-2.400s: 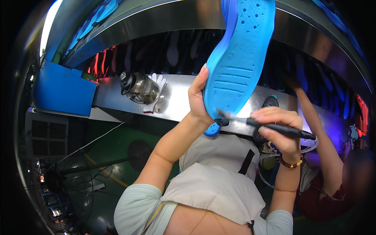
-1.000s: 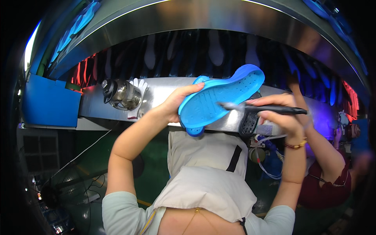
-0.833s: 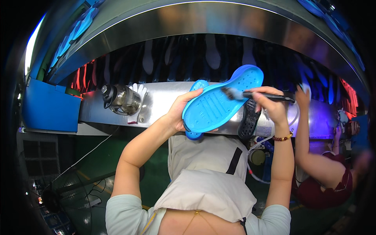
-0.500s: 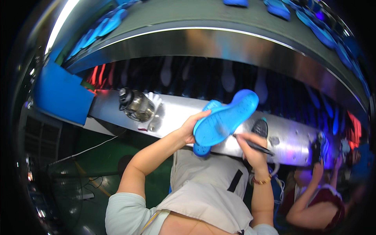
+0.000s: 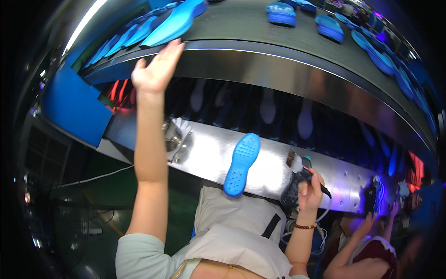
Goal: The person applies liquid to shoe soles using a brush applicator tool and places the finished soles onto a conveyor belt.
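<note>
A blue shoe sole [image 5: 241, 164] lies tread-up on the shiny metal shelf [image 5: 209, 153] in front of me. My left hand [image 5: 157, 69] is raised high with fingers spread, empty, just below a blue sole [image 5: 173, 24] on the upper conveyor belt [image 5: 241, 25]. My right hand [image 5: 310, 189] holds a black-handled brush [image 5: 302, 168] over the right part of the shelf, next to a dark perforated holder [image 5: 292, 191].
Several more blue soles [image 5: 283, 13] ride the upper belt. A metal pot [image 5: 171, 136] and white cloth sit on the shelf's left. A blue bin [image 5: 74, 104] hangs at left. Another person's arm [image 5: 360, 235] reaches up at the lower right.
My left hand let go of the blue sole, which now lies on the shelf, and rose to the upper belt. My right hand lowered with the brush.
</note>
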`<state>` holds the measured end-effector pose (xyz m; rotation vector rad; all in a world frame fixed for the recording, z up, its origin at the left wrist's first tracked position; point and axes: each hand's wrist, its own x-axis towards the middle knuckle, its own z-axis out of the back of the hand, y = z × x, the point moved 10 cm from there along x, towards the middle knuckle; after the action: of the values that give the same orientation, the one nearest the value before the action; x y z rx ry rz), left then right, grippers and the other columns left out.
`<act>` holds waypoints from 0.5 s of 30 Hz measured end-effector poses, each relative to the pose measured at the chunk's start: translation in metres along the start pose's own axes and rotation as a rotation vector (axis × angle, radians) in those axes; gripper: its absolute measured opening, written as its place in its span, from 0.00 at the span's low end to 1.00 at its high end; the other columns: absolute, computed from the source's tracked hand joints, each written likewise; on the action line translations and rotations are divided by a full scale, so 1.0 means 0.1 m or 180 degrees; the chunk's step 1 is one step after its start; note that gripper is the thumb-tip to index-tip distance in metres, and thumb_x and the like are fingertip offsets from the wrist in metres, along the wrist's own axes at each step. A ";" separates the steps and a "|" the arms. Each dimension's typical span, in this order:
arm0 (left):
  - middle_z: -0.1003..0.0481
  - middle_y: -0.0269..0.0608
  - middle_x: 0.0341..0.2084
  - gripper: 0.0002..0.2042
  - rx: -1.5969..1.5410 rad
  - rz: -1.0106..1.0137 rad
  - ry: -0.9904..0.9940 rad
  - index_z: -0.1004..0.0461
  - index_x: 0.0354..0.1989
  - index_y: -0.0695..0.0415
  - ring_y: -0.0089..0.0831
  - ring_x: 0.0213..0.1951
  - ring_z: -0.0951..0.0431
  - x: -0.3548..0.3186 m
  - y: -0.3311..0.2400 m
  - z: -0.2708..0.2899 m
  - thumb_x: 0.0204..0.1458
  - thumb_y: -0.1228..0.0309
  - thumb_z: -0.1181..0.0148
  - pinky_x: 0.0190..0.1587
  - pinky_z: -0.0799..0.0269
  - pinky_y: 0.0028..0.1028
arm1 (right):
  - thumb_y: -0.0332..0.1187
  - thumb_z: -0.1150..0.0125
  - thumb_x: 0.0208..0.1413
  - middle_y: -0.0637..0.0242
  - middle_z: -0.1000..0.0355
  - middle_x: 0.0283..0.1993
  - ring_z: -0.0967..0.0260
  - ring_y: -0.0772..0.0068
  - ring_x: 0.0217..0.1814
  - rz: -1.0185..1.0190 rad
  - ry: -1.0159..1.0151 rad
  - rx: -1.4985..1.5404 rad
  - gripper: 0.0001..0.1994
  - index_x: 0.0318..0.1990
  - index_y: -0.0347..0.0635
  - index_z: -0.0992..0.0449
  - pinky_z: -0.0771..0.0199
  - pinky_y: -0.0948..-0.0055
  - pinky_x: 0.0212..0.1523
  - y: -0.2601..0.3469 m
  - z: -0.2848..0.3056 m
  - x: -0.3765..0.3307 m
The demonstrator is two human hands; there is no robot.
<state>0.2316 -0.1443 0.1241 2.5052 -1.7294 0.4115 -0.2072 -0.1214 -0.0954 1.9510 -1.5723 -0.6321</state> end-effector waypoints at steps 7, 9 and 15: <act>0.46 0.54 0.58 0.31 0.0875 -0.2017 -0.1226 0.55 0.61 0.60 0.46 0.59 0.46 -0.51 -1.72 0.49 0.54 0.50 0.80 0.58 0.52 0.49 | 0.31 0.51 0.55 0.62 0.29 0.35 0.44 0.81 0.15 -0.0323 -0.0711 -0.0198 0.10 0.39 0.33 0.29 0.45 0.82 0.17 -0.09 0.41 -0.11; 0.41 0.56 0.53 0.25 0.1730 -0.1768 -0.1029 0.50 0.57 0.62 0.44 0.56 0.41 -0.31 -1.75 0.59 0.54 0.59 0.68 0.56 0.44 0.46 | 0.30 0.51 0.54 0.62 0.29 0.33 0.43 0.81 0.15 -0.0325 -0.0747 -0.0277 0.10 0.38 0.33 0.29 0.45 0.82 0.18 -0.07 0.38 -0.11; 0.30 0.41 0.42 0.13 0.5748 -0.2114 0.0770 0.32 0.45 0.64 0.30 0.45 0.31 0.15 0.71 -0.71 0.52 0.73 0.51 0.49 0.35 0.28 | 0.31 0.49 0.53 0.65 0.28 0.31 0.41 0.86 0.17 -0.0335 -0.0667 -0.0338 0.10 0.38 0.33 0.28 0.44 0.88 0.17 -0.06 0.29 0.00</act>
<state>0.1579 -0.1693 0.1900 3.1011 0.0902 2.8504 -0.2225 -0.1241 -0.1211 1.9493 -1.5297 -0.9714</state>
